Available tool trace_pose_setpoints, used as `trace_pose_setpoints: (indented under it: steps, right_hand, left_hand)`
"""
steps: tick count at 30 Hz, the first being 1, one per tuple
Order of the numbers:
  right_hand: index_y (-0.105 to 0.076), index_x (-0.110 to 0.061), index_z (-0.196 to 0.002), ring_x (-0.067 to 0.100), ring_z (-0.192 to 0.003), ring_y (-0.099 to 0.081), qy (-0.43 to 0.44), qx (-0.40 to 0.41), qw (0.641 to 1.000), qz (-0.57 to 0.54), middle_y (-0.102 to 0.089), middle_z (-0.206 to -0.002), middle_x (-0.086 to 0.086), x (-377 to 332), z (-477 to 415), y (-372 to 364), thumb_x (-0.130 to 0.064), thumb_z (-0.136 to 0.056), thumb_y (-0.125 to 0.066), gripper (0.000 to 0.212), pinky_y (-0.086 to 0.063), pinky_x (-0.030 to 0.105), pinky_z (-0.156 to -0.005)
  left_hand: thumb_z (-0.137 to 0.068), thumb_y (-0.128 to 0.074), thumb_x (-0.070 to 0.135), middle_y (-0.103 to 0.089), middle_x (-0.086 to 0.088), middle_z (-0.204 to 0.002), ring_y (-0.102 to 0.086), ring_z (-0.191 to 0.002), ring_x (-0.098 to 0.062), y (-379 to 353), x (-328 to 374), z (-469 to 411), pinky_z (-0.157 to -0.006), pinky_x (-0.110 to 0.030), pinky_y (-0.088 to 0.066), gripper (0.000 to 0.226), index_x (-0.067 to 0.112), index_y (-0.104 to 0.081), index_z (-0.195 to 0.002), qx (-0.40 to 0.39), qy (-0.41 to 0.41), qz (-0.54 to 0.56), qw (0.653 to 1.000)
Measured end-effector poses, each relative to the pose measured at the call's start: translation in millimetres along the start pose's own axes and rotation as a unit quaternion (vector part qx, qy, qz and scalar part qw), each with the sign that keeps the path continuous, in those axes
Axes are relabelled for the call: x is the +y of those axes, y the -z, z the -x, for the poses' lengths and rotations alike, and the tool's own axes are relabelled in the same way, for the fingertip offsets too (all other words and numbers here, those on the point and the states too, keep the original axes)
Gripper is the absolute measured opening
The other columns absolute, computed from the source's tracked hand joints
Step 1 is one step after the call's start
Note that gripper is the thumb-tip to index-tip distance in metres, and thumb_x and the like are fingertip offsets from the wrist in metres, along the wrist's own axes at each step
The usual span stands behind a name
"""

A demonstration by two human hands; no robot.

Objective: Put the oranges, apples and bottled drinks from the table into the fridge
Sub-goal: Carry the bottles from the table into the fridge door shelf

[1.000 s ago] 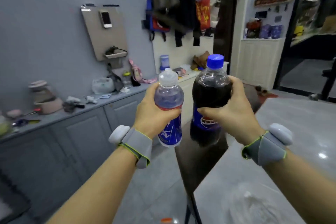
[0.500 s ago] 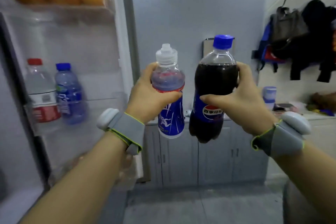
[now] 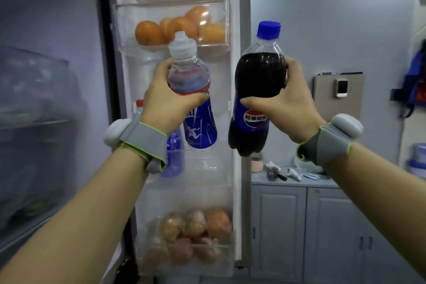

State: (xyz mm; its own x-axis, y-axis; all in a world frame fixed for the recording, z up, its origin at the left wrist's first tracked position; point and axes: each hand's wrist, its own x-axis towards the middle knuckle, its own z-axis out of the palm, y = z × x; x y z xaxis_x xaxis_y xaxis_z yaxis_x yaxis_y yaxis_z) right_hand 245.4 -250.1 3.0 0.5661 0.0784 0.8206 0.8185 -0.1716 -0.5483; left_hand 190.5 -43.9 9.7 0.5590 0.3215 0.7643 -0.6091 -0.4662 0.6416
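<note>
My left hand (image 3: 167, 101) grips a clear sports-drink bottle (image 3: 196, 108) with a blue label and white cap. My right hand (image 3: 283, 104) holds a dark cola bottle (image 3: 255, 90) with a blue cap. Both bottles are upright in front of the open fridge door (image 3: 239, 76). Its top shelf carries several oranges (image 3: 179, 26). The bottom door bin holds several apples (image 3: 196, 226). On the middle door shelf, two bottles (image 3: 171, 152) stand mostly hidden behind my left wrist.
The fridge interior (image 3: 34, 110) with glass shelves lies blurred at the left. Right of the door runs a grey cabinet counter (image 3: 299, 191) with small items on it. A wall panel with a phone (image 3: 341, 87) hangs above it.
The view swung left from the counter and wall to face the open fridge door. Both hands kept their bottles and now hold them before the door shelves.
</note>
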Motion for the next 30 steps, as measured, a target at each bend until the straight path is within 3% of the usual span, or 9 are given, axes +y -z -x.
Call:
trace_pose_setpoints:
  steps: [10,13,18,26,30]
  right_hand:
    - [-0.035,-0.027,-0.127,0.015,-0.105,-0.057,-0.027,0.043,0.998,-0.033,-0.055,-0.116,-0.006,23,-44,-66,-0.026,-0.058,-0.082,0.083,-0.052,0.036,-0.086]
    - [-0.036,-0.025,-0.124,0.018,-0.104,-0.058,-0.042,0.042,0.998,-0.036,-0.056,-0.116,-0.004,32,-50,-76,-0.027,-0.058,-0.083,0.082,-0.054,0.04,-0.087]
    - [-0.035,-0.021,-0.126,0.021,-0.104,-0.059,-0.069,0.017,0.997,-0.019,-0.057,-0.117,0.001,50,-56,-90,-0.026,-0.06,-0.083,0.082,-0.055,0.043,-0.086]
    - [-0.031,-0.019,-0.126,0.019,-0.096,-0.056,-0.099,-0.055,0.993,0.027,-0.056,-0.116,0.003,76,-49,-107,-0.026,-0.067,-0.08,0.077,-0.053,0.034,-0.078]
    - [-0.028,-0.015,-0.13,0.024,-0.107,-0.057,-0.098,-0.095,0.99,0.048,-0.055,-0.124,0.007,84,-48,-114,-0.024,-0.072,-0.078,0.077,-0.051,0.033,-0.08]
  left_hand:
    - [-0.044,-0.081,0.034,-0.064,0.004,-0.113,-0.062,-0.102,-0.021,16,-46,-51,-0.089,-0.046,-0.053,0.075,0.039,-0.046,-0.11,-0.005,0.012,-0.025,1.0]
    - [-0.045,-0.082,0.036,-0.062,0.003,-0.114,-0.061,-0.103,-0.022,10,-61,-57,-0.089,-0.046,-0.054,0.076,0.038,-0.045,-0.112,-0.016,0.019,-0.04,0.999]
    - [-0.06,-0.083,0.023,-0.057,-0.001,-0.122,-0.057,-0.109,-0.023,5,-81,-59,-0.093,-0.043,-0.052,0.076,0.028,-0.041,-0.123,-0.03,0.025,-0.076,0.996]
    - [-0.061,-0.083,0.024,-0.054,0.001,-0.117,-0.056,-0.106,-0.023,-8,-106,-53,-0.091,-0.04,-0.052,0.079,0.029,-0.037,-0.125,-0.063,0.055,-0.141,0.986]
    - [-0.059,-0.084,0.026,-0.053,-0.001,-0.117,-0.057,-0.106,-0.025,-15,-121,-50,-0.088,-0.046,-0.053,0.081,0.027,-0.037,-0.125,-0.058,0.089,-0.159,0.982]
